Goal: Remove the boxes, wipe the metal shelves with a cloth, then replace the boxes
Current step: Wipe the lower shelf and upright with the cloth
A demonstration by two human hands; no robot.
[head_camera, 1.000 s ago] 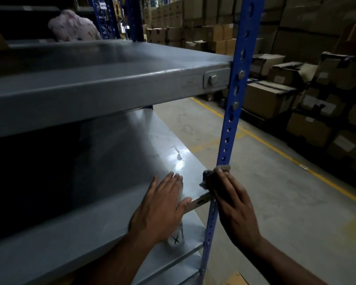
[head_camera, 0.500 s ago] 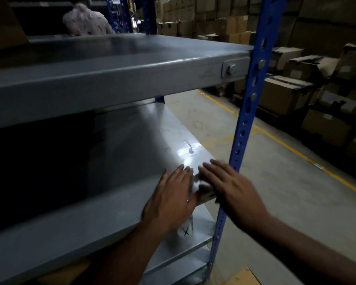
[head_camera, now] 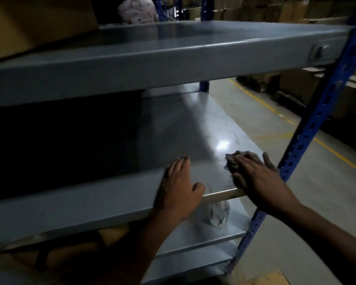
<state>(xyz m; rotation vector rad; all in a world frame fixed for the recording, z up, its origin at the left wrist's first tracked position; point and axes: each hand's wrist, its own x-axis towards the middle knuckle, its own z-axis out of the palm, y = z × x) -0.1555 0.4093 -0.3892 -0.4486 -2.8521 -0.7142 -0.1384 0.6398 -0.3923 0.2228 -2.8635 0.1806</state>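
Two hands flat at shelf (head_camera: 111, 194) edge, cloth (head_camera: 233, 161) under right hand (head_camera: 257, 177)

The middle shelf (head_camera: 173, 128) is grey painted metal, glossy, with a bright glare spot near its front right corner. A dark, crumpled cloth (head_camera: 233, 161) lies on that corner, near the front edge, pressed flat under a hand so only its left part shows. The upper shelf (head_camera: 193, 38) is the same grey metal, and a brown cardboard box (head_camera: 29, 21) sits on its left end. Below the middle shelf, another cardboard box (head_camera: 74, 249) shows dimly at the lower left, beside a further grey lower shelf (head_camera: 203, 239).
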